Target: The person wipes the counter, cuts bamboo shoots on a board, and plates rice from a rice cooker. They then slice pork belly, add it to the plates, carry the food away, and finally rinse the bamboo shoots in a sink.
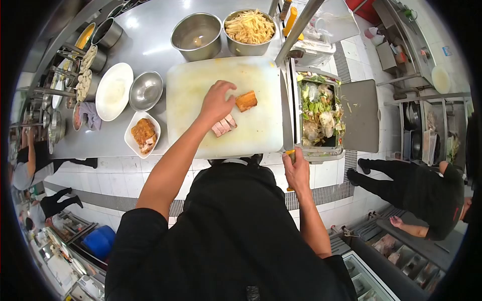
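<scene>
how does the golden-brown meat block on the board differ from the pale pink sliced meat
The golden-brown meat block is one piece; the pale pink sliced meat is cut into several. The block shows mostly browned surface, the slices mostly pale faces. The block lies farther forward and right than the slices. Both lie on the white rectangular cutting board.

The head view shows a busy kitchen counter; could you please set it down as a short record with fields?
Board: pale cutting board
On board: browned meat chunk and sliced meat pieces
Left hand: above the board, beside the chunk; contact unclear
Right hand: gripping a yellow-handled knife near the board's lower right corner
Left of board: white bowl holding browned meat, metal bowl, oval white plate
Beyond board: two metal pots, the right one holding pale strips
Right of board: open bin of food scraps
</scene>
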### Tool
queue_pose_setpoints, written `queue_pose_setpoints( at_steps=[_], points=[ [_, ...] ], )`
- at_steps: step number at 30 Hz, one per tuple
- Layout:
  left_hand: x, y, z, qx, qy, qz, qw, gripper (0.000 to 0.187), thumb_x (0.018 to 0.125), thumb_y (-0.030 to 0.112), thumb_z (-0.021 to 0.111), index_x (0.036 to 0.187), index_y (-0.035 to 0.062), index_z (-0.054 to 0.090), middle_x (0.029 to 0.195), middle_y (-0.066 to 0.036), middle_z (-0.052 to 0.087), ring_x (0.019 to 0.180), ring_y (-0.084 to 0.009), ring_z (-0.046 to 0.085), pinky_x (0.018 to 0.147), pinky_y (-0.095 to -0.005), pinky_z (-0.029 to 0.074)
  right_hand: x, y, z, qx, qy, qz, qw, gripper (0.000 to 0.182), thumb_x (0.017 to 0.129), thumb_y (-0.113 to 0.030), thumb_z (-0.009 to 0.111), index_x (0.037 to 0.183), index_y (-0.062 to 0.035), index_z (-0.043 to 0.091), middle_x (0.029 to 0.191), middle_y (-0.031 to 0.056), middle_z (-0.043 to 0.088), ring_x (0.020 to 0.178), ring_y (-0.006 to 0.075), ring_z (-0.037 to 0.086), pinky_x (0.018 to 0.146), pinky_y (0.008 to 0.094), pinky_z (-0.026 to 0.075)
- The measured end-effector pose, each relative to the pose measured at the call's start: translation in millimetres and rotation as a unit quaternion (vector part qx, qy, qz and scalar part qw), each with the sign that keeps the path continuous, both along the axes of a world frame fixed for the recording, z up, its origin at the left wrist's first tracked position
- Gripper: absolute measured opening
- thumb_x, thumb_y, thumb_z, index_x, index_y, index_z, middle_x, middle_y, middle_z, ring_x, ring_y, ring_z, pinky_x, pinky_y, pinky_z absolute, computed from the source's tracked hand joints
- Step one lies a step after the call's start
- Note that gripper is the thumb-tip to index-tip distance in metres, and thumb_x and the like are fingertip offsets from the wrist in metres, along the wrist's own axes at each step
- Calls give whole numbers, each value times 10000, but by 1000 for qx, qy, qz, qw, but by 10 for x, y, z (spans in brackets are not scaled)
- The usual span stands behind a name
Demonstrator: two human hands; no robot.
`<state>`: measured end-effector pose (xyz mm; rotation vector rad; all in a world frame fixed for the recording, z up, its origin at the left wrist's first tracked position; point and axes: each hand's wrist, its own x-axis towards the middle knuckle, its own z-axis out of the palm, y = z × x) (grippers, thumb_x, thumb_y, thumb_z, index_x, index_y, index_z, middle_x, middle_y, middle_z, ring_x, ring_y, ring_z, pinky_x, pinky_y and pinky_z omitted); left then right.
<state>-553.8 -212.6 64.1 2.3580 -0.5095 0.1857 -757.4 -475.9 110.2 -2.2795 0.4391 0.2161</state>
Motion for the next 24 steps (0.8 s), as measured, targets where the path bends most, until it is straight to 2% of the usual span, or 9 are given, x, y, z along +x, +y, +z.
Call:
queue_pose_setpoints(
  at_steps=[2,7,10,12,13,15,19,22,24],
  points=[
    [-115,164,136,17,161,-62,985,208,839,150,591,1006,87,697,1089,-100,633,1086,-316,577,960,-414,470,16,-15,26,3,17,1,1000,332,965,-303,595,1157,-41,529,750,285,649,745,511,626,655,556,472],
    [-442,265,286,152,193,-209,947,190,836,94,530,918,62,699,1068,-100,629,1067,-316,580,959,-416,474,131,-23,63,-1,26,27,999,332,966,-308,594,1162,-44,540,749,276,651,741,502,631,661,546,474],
    [-435,153,219,110,183,-130,968,251,827,133,597,1051,68,687,1110,-97,624,1084,-321,571,966,-405,474,205,22,79,-1,-5,72,997,342,965,-310,593,1174,-43,547,775,275,661,741,496,637,669,549,477],
    [-323,-159,209,27,8,14,1000,427,794,210,707,1195,71,650,1201,-93,616,1120,-310,548,947,-428,452,287,109,38,-32,-71,101,992,359,963,-309,590,1202,-45,548,795,278,667,750,490,646,678,548,488],
    [-330,-215,175,25,9,15,1000,427,794,210,707,1195,71,650,1201,-93,616,1120,-310,548,947,-428,452,324,162,64,-34,-69,102,992,359,963,-309,590,1202,-45,548,795,278,667,750,490,646,678,548,488],
    [-312,-298,124,157,52,-9,986,579,766,235,747,1301,87,586,1235,-92,599,1149,-298,544,942,-421,432,435,268,172,-53,-65,127,988,360,960,-295,603,1219,-59,522,760,246,659,721,474,641,642,524,483],
    [-736,-301,203,169,57,-53,983,552,775,243,750,1288,104,601,1237,-85,599,1124,-281,548,926,-409,399,551,452,203,-79,-44,146,985,325,964,-283,594,1178,-46,535,692,224,644,669,469,634,609,526,482],
    [-884,-248,269,80,11,0,997,468,761,214,762,1198,85,655,1166,-69,620,1087,-264,543,893,-413,393,566,577,264,-71,-81,149,983,298,957,-257,597,1149,-36,544,695,224,651,658,443,648,592,521,493],
    [-922,-178,220,71,-3,21,997,258,769,170,747,1011,85,717,1030,-36,646,994,-246,551,845,-401,399,580,634,317,-54,-100,149,982,284,953,-243,597,1143,-37,549,713,225,667,654,434,657,589,518,505]
  ],
)
